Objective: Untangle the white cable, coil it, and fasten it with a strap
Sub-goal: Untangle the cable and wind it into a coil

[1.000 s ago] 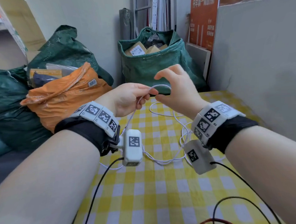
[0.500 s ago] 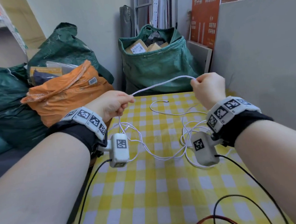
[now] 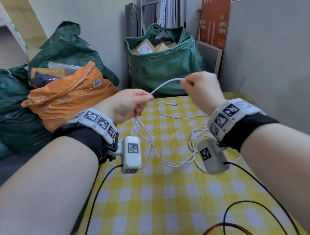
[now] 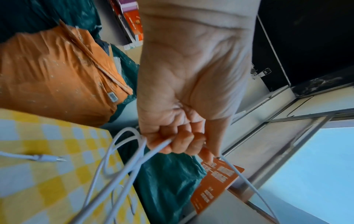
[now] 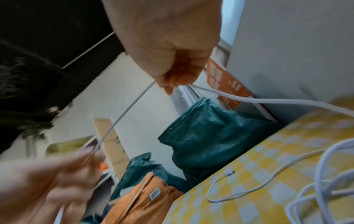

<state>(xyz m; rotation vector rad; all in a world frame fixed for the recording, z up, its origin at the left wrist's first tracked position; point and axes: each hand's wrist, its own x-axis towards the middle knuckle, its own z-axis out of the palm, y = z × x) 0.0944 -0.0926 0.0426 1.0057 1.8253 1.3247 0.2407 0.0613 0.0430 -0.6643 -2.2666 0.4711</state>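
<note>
Now, at centre-left of the head view, my left hand (image 3: pixel 127 105) is curled round several gathered strands of the white cable (image 3: pixel 166 84); the left wrist view shows its fingers (image 4: pixel 180 141) closed over them. From there a short span arcs up to my right hand (image 3: pixel 201 89), right of centre, which pinches the cable between thumb and fingertips. The rest lies in loose loops on the yellow checked tablecloth (image 3: pixel 174 198) below, one plug end (image 3: pixel 174 104) free near the far edge. To coil well, I judge I should feed even loops into the left grip and keep light tension, letting the slack untwist. I see no strap.
</note>
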